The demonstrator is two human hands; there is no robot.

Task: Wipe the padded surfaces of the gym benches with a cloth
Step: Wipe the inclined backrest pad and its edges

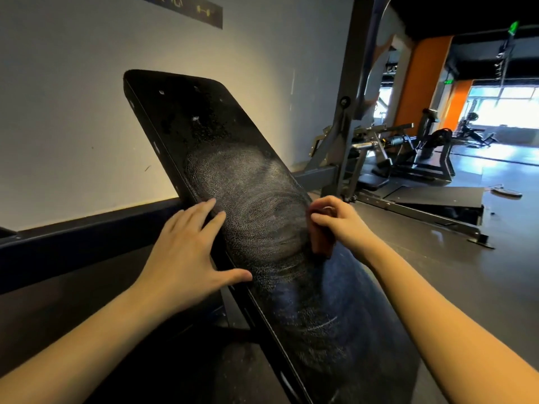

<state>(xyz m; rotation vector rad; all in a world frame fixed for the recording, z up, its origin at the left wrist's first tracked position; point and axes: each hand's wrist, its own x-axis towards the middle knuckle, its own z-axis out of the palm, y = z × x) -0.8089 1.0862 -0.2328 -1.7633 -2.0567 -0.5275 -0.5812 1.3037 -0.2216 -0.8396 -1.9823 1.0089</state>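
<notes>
While the open left grip (186,252) rests on the bench pad (233,135), wiping is in hand.
Right grip (338,217) clutches the cloth (323,243); next stroke likely belongs on the speckled upper section.

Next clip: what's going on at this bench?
A person is wiping the black inclined bench pad. The right-hand grip holds a reddish-brown cloth against the pad's right edge, about midway up. The left-hand grip lies flat, fingers spread, on the pad's left edge. Swirled wipe marks cover the pad's middle; the upper part looks speckled and not yet wiped.
</notes>
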